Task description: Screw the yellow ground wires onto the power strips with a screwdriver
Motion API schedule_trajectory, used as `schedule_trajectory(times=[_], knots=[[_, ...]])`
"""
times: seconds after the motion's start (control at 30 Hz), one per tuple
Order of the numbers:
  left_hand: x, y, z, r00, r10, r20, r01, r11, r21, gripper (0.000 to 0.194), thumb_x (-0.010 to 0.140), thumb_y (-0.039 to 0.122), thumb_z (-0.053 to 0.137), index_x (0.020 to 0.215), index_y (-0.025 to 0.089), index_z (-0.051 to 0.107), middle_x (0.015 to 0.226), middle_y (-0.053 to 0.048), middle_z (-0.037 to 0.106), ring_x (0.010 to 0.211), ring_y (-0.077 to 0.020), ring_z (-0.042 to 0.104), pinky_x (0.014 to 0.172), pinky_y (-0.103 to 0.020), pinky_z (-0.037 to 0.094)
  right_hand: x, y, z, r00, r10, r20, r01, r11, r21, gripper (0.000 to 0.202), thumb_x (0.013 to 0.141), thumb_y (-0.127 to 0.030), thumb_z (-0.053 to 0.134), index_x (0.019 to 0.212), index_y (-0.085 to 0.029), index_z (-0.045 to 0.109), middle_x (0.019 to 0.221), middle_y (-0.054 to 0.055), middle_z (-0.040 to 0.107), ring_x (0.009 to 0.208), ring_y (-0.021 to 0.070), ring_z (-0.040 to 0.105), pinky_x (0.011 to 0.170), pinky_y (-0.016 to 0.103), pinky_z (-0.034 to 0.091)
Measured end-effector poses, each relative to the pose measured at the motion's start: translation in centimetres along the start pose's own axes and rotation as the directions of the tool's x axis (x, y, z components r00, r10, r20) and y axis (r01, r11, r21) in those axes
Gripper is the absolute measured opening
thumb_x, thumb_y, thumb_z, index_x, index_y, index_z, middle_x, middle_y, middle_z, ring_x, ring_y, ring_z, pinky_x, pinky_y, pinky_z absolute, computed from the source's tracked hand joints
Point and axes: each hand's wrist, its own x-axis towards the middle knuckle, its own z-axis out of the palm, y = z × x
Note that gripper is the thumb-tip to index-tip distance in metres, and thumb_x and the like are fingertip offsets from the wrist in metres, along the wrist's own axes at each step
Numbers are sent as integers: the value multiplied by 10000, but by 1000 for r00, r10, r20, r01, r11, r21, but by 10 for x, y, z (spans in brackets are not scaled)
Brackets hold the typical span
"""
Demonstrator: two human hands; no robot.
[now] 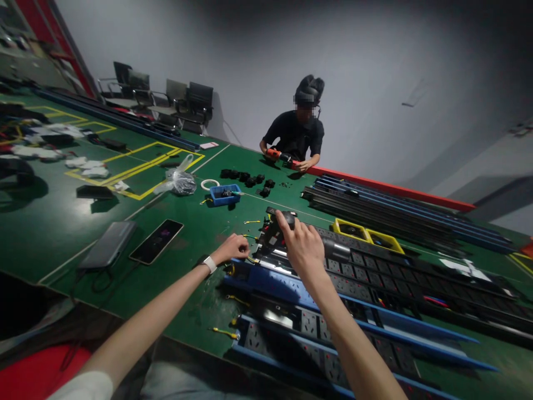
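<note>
My left hand, with a white band at the wrist, has its fingers curled together beside the ends of the socket strips. A short yellow wire comes out next to its fingertips; what the fingers pinch is hidden. My right hand is wrapped round a black power tool above the strips, its thumb or index finger extended along the top. Under and beside my hands lie several long black socket strips and blue channels. Another yellow wire sticks out from the nearest strip.
A phone and grey power bank lie at left. Beyond are a blue bin, plastic bag, black parts and yellow bins. Across the green table, a person holds an orange tool.
</note>
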Motion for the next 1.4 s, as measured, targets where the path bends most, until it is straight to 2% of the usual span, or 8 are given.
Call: schedule_trajectory(times=[0.37,0.53,0.97,1.2,1.4], knots=[[-1,0,-1,1000,11,3,-11,1000,18,154,842,264,598,710,187,613,763,8,658,788,-147,575,750,-282,293,-1,11,4,999,-16,37,14,999,49,783,923,-87,440,1593,-269,78,1251,123,603,1059,208,609,863,337,428],[-1,-2,0,1000,14,6,-14,1000,12,152,843,266,605,713,192,625,765,12,671,788,-148,575,749,-289,291,1,13,8,1000,-9,11,8,999,48,768,927,-106,447,1588,-271,93,1202,100,618,1039,210,622,857,339,437],[-3,1,-2,1000,17,-1,-17,1000,18,152,852,271,591,730,190,629,776,2,678,805,-152,568,752,-289,298,-5,2,4,999,-40,-11,40,999,8,716,954,-76,347,1591,-287,97,1162,116,618,983,215,609,839,348,445],[-3,1,-2,1000,17,-3,-17,1000,13,162,852,280,585,727,188,632,769,-5,662,776,-153,547,739,-283,304,-3,1,-1,998,-63,6,62,998,17,740,955,-70,338,1601,-316,73,1209,121,606,1012,212,602,878,352,450],[-4,4,-4,1000,23,-13,-23,1000,12,192,858,284,576,698,185,613,739,1,639,739,-146,527,733,-284,290,-1,1,-2,999,-53,13,52,998,23,744,965,-93,362,1602,-315,48,1173,116,613,1004,202,595,878,334,459]])
